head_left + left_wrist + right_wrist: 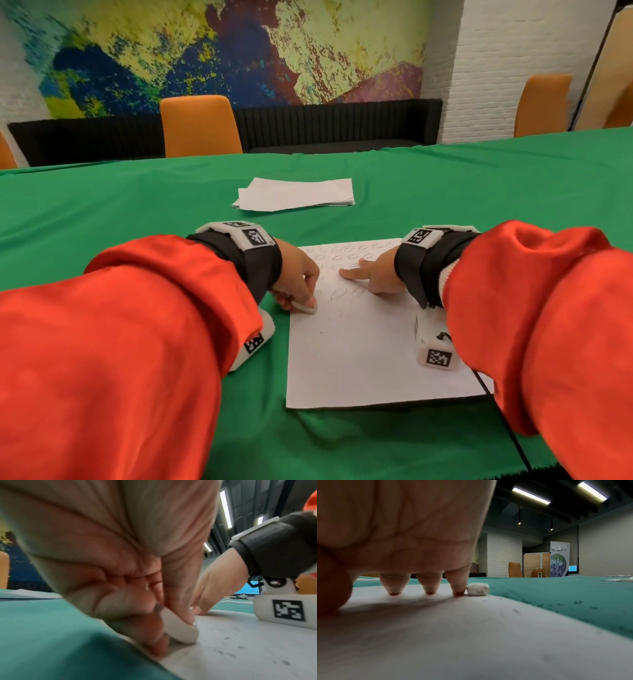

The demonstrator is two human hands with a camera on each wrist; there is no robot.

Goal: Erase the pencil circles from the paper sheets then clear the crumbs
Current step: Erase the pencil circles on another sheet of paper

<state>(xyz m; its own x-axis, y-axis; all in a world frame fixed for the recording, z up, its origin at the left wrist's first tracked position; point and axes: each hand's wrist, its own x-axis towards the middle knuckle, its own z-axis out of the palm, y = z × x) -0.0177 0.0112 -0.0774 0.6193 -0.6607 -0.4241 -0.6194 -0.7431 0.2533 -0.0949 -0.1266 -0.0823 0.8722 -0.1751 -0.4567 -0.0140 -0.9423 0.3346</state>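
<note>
Left hand [297, 274] is pinching a small white rubber eraser [304, 306] between thumb and curled fingers; the eraser's tip is touching the left edge of the white paper sheet [356, 356], as the left wrist view [180, 628] is confirming. Right hand [375, 274] is lying open, gripping nothing, its straight fingertips [394, 593] pressing down on the upper part of the sheet, index finger pointing left toward the other hand.

The sheet is lying flat on the green cloth-covered desk [137, 205], near the front edge. Faint pencil circles [346, 255] are showing in rows across its far end, with two more [347, 292] lower down, between the hands. The near half of the sheet is looking blank apart from tiny dark specks [228, 638]. Dark crumbs [576, 602] are also sitting on the green cloth just beside the sheet's right edge.

A second small white eraser lump [478, 589] is resting at the sheet's far right corner, just beside the right little finger. A loose stack of white paper sheets [298, 195] is lying farther back on the desk, well apart from the hands. Orange chairs [198, 126] are standing behind the desk
</note>
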